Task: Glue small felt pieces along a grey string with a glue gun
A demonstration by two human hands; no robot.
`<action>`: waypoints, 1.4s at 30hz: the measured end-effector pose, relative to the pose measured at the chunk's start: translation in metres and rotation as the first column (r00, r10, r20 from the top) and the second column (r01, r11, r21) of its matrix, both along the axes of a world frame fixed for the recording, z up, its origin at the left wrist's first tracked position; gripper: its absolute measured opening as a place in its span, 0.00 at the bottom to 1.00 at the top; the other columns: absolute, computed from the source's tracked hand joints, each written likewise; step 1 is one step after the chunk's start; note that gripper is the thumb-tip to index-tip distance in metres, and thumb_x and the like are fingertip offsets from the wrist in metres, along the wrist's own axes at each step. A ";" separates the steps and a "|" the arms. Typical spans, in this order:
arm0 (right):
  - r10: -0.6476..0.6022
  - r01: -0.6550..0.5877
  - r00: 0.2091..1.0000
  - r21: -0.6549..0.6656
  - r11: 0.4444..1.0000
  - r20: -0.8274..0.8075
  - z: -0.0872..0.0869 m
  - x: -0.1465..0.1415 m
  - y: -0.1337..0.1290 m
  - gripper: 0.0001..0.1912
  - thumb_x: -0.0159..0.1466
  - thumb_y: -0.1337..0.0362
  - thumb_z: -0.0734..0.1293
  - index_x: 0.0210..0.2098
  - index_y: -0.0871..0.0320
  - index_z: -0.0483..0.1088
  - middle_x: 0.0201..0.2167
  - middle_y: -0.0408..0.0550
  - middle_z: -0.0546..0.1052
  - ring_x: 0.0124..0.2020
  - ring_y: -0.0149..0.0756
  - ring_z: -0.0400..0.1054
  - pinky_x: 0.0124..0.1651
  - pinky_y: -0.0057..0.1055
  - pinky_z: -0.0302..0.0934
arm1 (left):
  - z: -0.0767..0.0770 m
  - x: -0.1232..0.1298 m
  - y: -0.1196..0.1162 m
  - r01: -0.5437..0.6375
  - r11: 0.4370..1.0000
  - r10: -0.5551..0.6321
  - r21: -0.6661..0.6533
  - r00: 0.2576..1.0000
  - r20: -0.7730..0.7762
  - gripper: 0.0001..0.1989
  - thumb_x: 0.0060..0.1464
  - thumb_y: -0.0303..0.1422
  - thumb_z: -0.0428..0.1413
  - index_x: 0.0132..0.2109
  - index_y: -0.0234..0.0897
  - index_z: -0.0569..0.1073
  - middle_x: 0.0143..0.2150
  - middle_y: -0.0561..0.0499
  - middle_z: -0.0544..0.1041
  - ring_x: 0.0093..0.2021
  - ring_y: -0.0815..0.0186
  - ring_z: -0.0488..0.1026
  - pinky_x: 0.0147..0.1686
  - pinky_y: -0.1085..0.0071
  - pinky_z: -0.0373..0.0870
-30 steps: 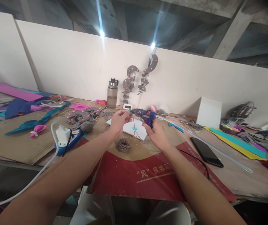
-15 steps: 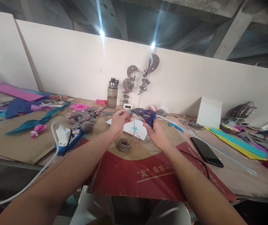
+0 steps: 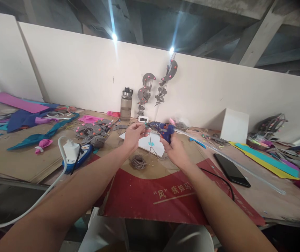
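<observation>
My right hand (image 3: pixel 173 147) is wrapped round the handle of a blue hot glue gun (image 3: pixel 167 130), with a long clear glue stick (image 3: pixel 226 154) trailing out of its back end. The gun's nozzle points left, at the fingertips of my left hand (image 3: pixel 134 136). Those fingers pinch a small teal piece (image 3: pixel 146 124) beside the nozzle; its exact shape is too small to tell. Grey yarn (image 3: pixel 150 140) hangs below it, over a white sheet (image 3: pixel 158 147) bearing a teal flower-shaped cutout (image 3: pixel 151 143). A coil of grey yarn (image 3: pixel 138 162) lies nearer me on the board.
A water bottle (image 3: pixel 126 105) stands against the white wall panel. To the left are a blue power strip (image 3: pixel 80 159) and grey pieces with coloured dots (image 3: pixel 92 128). A black phone (image 3: pixel 231 169) lies right. Grey crescent hangings (image 3: pixel 148 78) are on the wall.
Almost nothing differs. Both hands hold their places, with the glue gun's nozzle still at the teal piece; the right hanging on the wall has swung slightly left.
</observation>
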State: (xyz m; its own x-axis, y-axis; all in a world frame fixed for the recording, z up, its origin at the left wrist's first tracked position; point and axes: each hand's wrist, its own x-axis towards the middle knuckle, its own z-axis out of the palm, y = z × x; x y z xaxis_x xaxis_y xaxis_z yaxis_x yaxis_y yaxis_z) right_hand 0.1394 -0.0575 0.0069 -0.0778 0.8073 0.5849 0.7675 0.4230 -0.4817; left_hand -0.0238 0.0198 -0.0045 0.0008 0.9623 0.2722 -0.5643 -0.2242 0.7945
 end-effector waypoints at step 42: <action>0.008 -0.009 0.999 -0.023 1.000 -0.034 0.003 -0.002 -0.002 0.21 0.63 0.61 0.58 0.55 0.59 0.55 0.38 0.54 0.73 0.36 0.41 0.68 0.40 0.39 0.63 | 0.004 0.001 -0.005 -0.012 1.000 0.012 -0.020 1.000 -0.001 0.11 0.40 0.31 0.63 0.29 0.33 0.68 0.27 0.53 0.71 0.28 0.67 0.75 0.26 0.74 0.69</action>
